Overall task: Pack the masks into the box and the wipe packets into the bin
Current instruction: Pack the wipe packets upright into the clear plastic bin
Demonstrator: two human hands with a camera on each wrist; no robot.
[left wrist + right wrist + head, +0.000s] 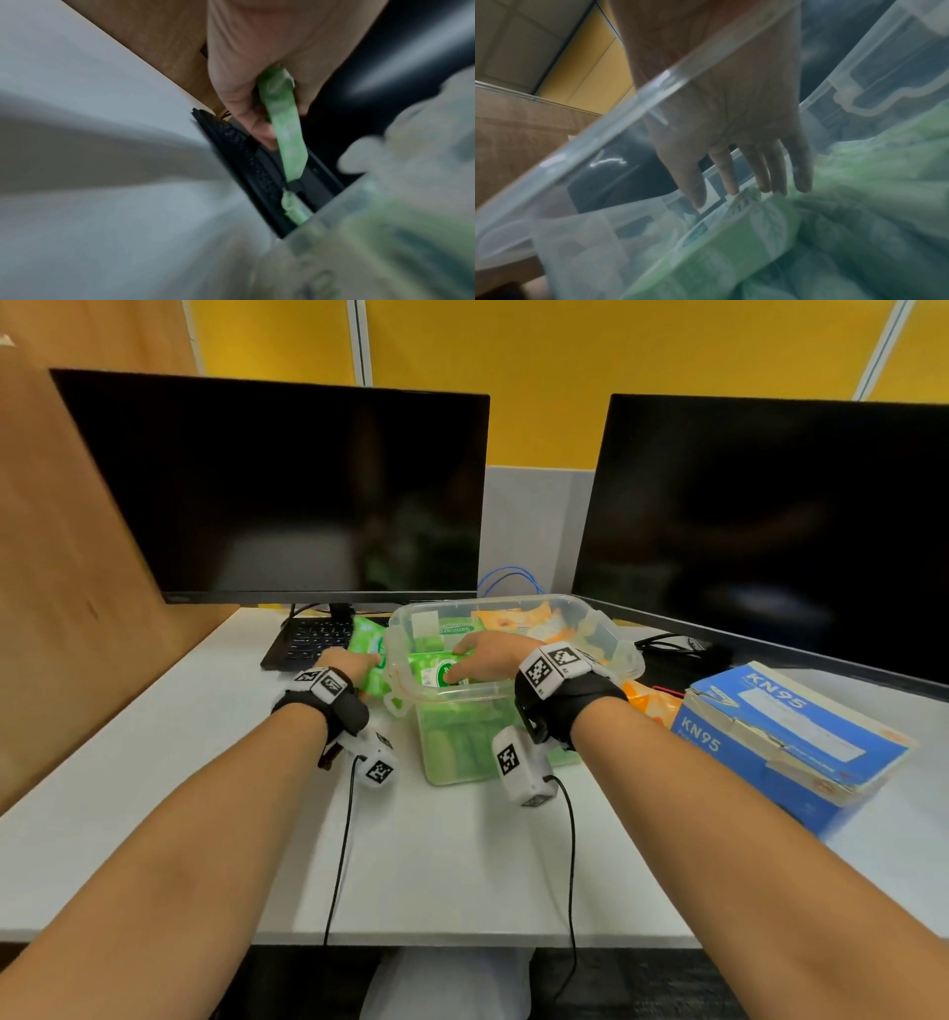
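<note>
A clear plastic bin (613, 636) stands mid-desk with several green wipe packets (464, 742) and orange packets (518, 618) inside. My right hand (462, 666) reaches over the near rim (628, 113); its straight fingers (727, 178) touch the top green packet (744, 233) in the bin. Just left of the bin, my left hand (371, 660) grips another green wipe packet (365, 634), pinched between thumb and fingers (246, 113) in the left wrist view, where the packet (286, 130) hangs over the keyboard. A blue KN95 mask box (785, 737) sits at the right, flaps closed.
A black keyboard (308, 639) lies behind my left hand under the left monitor (277, 490). A second monitor (770, 531) stands at the right. An orange packet (649, 701) lies between bin and box. A wooden partition (67, 557) bounds the left side. Black cables (662, 642) run behind the bin.
</note>
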